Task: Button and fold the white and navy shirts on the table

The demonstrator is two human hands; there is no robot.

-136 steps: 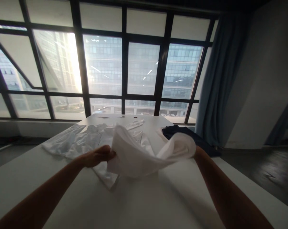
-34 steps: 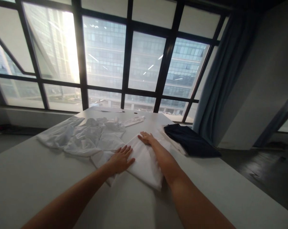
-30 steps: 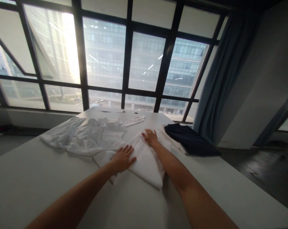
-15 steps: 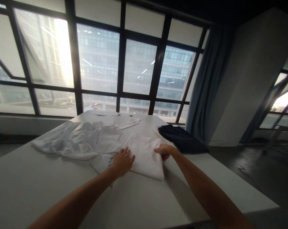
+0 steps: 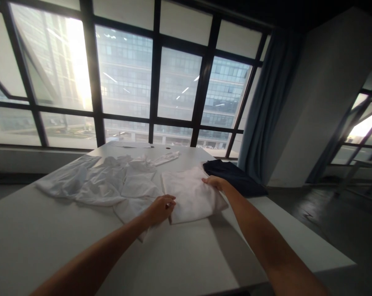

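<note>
White folded cloth [image 5: 190, 195] lies flat, long axis twd window; left hand [image 5: 161, 207] pinches near edge, right hand [image 5: 215, 182] grips far.

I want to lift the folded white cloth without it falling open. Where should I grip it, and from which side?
Probably pinch the folded white cloth at its two near corners, coming from the near table edge: the layers lie flat and stacked there, where the left hand already touches its corner; the right hand rests at the far right edge.

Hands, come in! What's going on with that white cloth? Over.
Left hand pinching folded white cloth at near-left edge. Right hand gripping its far-right edge. Cloth flat on table. Loose white garments alongside, touching.
</note>
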